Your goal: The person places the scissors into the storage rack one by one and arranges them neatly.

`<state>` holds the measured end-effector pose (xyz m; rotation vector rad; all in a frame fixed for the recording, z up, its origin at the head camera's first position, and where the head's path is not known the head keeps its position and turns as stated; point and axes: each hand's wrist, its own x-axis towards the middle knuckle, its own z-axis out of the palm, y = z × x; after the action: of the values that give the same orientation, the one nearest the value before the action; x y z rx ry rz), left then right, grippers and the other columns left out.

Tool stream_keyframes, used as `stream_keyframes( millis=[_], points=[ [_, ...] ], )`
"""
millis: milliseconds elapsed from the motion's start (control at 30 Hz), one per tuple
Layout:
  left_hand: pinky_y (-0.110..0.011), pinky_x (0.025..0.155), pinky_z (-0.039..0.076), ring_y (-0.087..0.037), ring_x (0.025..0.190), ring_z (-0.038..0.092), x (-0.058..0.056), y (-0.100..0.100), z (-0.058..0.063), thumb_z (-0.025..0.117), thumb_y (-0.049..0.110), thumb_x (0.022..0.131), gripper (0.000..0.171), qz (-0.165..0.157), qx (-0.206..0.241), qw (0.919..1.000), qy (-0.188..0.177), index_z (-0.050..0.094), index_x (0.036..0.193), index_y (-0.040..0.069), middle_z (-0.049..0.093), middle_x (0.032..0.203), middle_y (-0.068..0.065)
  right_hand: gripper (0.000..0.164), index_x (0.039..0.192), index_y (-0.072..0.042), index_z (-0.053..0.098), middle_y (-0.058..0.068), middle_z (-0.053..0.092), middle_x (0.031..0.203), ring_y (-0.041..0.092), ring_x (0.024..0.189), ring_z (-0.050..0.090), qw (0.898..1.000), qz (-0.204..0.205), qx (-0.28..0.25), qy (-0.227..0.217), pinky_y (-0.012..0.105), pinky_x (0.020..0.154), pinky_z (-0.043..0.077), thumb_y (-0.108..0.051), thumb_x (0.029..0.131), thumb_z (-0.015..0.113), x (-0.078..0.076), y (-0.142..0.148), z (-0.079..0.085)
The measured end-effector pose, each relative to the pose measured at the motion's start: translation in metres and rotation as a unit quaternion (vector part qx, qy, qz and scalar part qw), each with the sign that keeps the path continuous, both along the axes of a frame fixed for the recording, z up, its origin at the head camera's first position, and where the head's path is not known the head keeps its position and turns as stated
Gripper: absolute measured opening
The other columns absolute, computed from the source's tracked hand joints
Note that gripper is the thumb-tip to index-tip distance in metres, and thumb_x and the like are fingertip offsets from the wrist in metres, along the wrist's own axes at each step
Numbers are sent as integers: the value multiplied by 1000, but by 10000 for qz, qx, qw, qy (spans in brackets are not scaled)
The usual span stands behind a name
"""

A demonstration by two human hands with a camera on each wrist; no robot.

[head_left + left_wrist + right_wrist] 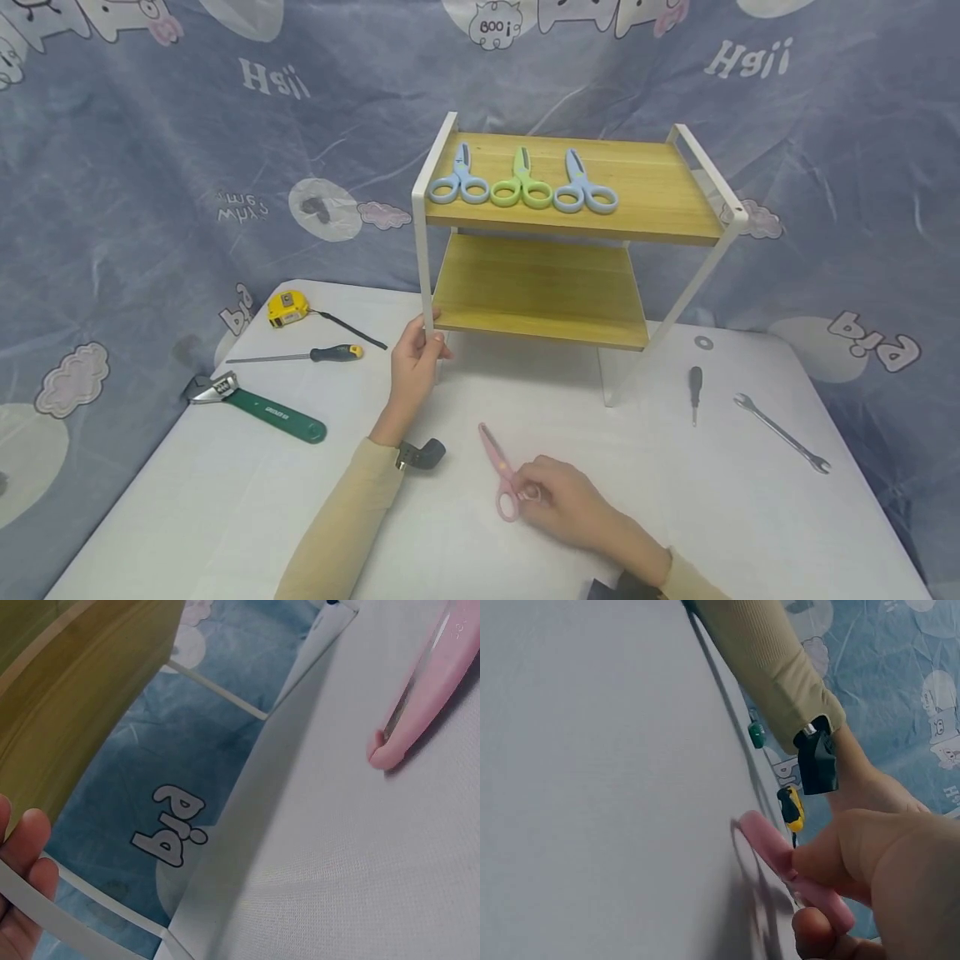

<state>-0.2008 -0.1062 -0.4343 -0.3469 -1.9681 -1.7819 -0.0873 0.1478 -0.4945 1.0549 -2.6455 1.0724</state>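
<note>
My left hand (412, 364) grips the front left white leg of a two-tier wooden shelf (540, 292); in the left wrist view its fingertips (34, 829) curl round the white bar. Pink scissors (497, 458) are pinched by one handle ring in my right hand (566, 504), low over the white table, blades towards the shelf. In the right wrist view the thumb lies on the pink handle (769, 840). On the upper tier, side by side, lie blue scissors (460, 179), green scissors (521, 183) and another blue pair (581, 187).
Left on the table (247, 500) lie a yellow tape measure (288, 308), a long screwdriver (333, 353) and a green-handled adjustable wrench (273, 412). At right are a washer (703, 342), a small screwdriver (696, 385) and a wrench (783, 435). A blue printed curtain (150, 208) hangs behind.
</note>
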Motion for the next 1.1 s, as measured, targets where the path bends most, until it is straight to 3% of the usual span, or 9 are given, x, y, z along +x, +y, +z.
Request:
stream_keyframes(
  millis=[167, 367, 567, 767, 1100],
  points=[
    [-14, 74, 57, -15, 70, 67, -1, 0, -1, 50, -6, 101, 36, -25, -12, 10000, 34, 54, 136, -8, 63, 78, -30, 27, 101, -19, 80, -10, 61, 73, -8, 67, 41, 9986, 516, -23, -71, 10, 59, 38, -4, 78, 76, -3, 4, 2],
    [-21, 75, 60, -30, 70, 68, 0, -1, 2, 50, -8, 100, 36, -51, -38, 9999, 86, 54, 136, -9, 63, 77, -30, 31, 102, -23, 81, -12, 55, 69, -9, 64, 39, 9959, 736, 249, -472, 9, 57, 39, -4, 77, 79, -3, 6, 7],
    [-22, 75, 60, -38, 72, 68, -2, -2, -1, 50, -7, 101, 36, -40, -92, 9999, 80, 53, 136, -10, 63, 78, -30, 30, 103, -21, 81, -11, 60, 74, -8, 67, 43, 9959, 863, 266, -83, 7, 59, 40, -5, 78, 81, -2, 5, 7],
    [-17, 74, 59, -26, 69, 68, -16, -4, -21, 49, -8, 101, 37, 8, -49, 10000, -32, 52, 138, -8, 63, 78, -31, 27, 105, -20, 81, -7, 69, 94, -5, 80, 53, 9954, 888, 331, 137, 10, 68, 48, -7, 81, 81, -1, 4, 5],
    [-22, 73, 61, -8, 67, 66, -19, -5, -26, 51, -2, 102, 36, -80, 5, 9996, 262, 55, 137, -1, 64, 76, -26, 25, 101, -23, 82, -4, 74, 100, 2, 83, 63, 9923, 871, 429, 765, 15, 72, 52, -11, 79, 84, -2, 5, 4]
  ],
)
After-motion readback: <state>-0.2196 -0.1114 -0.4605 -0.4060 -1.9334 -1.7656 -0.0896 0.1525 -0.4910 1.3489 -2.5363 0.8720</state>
